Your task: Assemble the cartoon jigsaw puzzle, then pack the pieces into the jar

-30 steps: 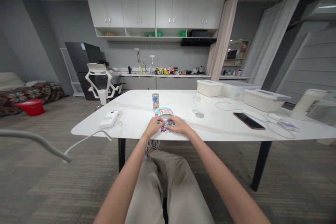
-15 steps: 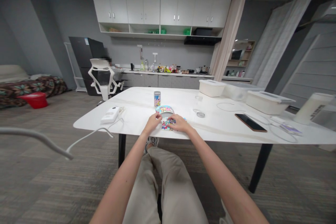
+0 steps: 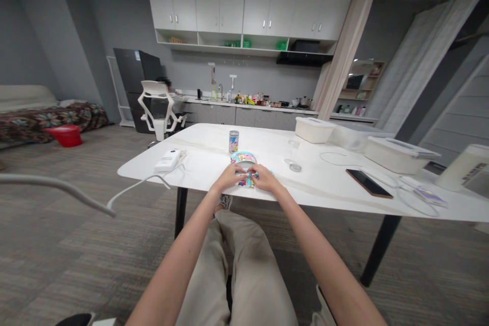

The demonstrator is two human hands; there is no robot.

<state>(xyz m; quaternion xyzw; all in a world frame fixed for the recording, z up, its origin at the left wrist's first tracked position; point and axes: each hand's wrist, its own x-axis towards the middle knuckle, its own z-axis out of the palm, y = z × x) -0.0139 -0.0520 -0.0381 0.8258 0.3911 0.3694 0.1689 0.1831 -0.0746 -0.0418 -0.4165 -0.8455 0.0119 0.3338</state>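
My left hand (image 3: 228, 177) and my right hand (image 3: 264, 178) are close together near the table's front edge, fingertips almost meeting. The fingers of both are pinched; what lies in the pinch is too small to make out. Under and between them are small, brightly coloured printed pieces (image 3: 247, 182), partly hidden by my fingers. Just behind my hands stands a curved, colourful printed item (image 3: 243, 157) with a pale front. Behind that, a printed can with a silver lid (image 3: 234, 141) is upright.
On the white table (image 3: 206, 135), a white power adapter (image 3: 168, 161) with a cable lies left. To the right are a clear round lid (image 3: 295, 167), a phone (image 3: 369, 183), cables, lidded boxes (image 3: 314, 130) and a white cup (image 3: 464, 168). A person sits in a chair (image 3: 155, 104) beyond.
My left hand has come in toward my right, over the printed pieces, and their fingertips are closer together. The whole view has shifted slightly, with the scene appearing further right.
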